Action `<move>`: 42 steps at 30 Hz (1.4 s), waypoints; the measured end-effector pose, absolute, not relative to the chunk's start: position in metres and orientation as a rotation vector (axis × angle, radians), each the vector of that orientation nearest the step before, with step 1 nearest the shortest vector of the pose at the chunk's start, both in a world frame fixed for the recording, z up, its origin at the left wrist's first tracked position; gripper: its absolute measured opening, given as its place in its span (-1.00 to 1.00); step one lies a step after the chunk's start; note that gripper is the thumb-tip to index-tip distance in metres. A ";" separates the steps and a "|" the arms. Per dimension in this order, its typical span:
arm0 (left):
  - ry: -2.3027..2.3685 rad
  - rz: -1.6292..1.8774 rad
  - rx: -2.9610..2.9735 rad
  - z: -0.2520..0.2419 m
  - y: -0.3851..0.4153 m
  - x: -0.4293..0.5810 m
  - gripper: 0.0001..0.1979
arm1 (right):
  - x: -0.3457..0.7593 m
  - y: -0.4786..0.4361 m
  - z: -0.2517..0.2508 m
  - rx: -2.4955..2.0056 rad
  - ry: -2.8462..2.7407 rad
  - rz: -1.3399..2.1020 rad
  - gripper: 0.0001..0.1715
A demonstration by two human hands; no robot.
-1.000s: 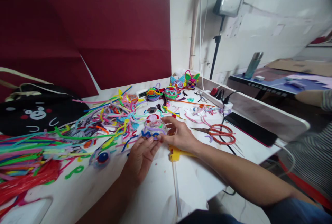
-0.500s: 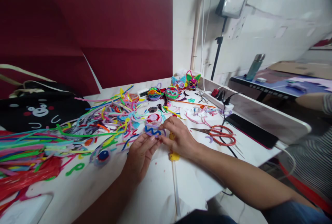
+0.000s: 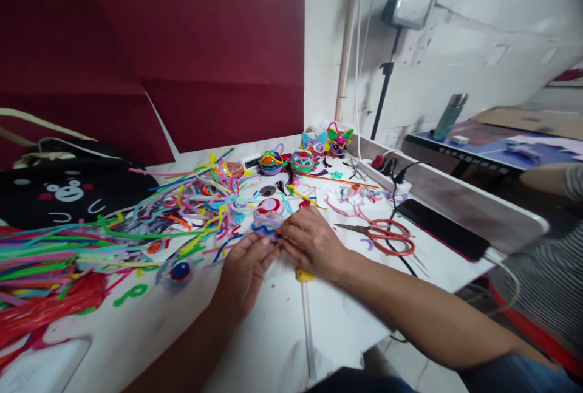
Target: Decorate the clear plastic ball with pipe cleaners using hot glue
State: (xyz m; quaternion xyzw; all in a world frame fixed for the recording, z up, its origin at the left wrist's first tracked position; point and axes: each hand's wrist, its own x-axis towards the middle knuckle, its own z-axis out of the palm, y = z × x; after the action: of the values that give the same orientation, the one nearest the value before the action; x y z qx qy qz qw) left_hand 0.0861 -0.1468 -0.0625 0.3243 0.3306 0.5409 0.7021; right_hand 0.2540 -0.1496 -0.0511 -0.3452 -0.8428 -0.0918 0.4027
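Over the white table, both hands meet at a small clear rounded piece (image 3: pixel 264 223) with a blue zigzag and purple pipe cleaner round its edge. My left hand (image 3: pixel 243 268) pinches its near side between thumb and fingers. My right hand (image 3: pixel 314 242) has its fingers bent against the right side, covering part of it. Just beyond lies a round red and pink pipe-cleaner piece (image 3: pixel 269 205). Under my right hand a yellow item (image 3: pixel 305 274) shows in part, with a translucent stick (image 3: pixel 308 332) running toward me.
Scissors with orange handles (image 3: pixel 390 237) and a phone (image 3: pixel 441 229) lie at right, near a power strip (image 3: pixel 387 175). Many pipe cleaners (image 3: pixel 54 265) cover the left. Decorated balls (image 3: pixel 302 162) stand at the back. A person in a striped top (image 3: pixel 558 277) is at far right.
The clear piece has tilted, so its blue zigzag looks flatter. My right hand has turned and closed in over it, hiding more of the yellow item.
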 end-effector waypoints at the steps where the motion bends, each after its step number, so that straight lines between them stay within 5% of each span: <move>1: 0.737 1.202 0.730 -0.062 -0.147 0.086 -0.85 | 0.254 -0.150 -0.051 -0.866 -2.111 -0.194 -0.77; 13: 0.777 1.199 0.749 -0.062 -0.148 0.087 -0.83 | 0.250 -0.146 -0.052 -1.028 -1.647 0.852 -0.84; 42: 0.794 1.193 0.713 -0.064 -0.150 0.089 -0.78 | 0.251 -0.145 -0.056 -1.135 -1.623 0.879 -0.91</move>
State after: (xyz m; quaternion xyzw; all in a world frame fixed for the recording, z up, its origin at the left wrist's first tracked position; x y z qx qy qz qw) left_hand 0.0887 -0.1501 -0.0638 0.3197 0.3560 0.5347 0.6965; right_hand 0.2508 -0.1450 -0.0562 -0.4628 -0.6617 0.3584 0.4684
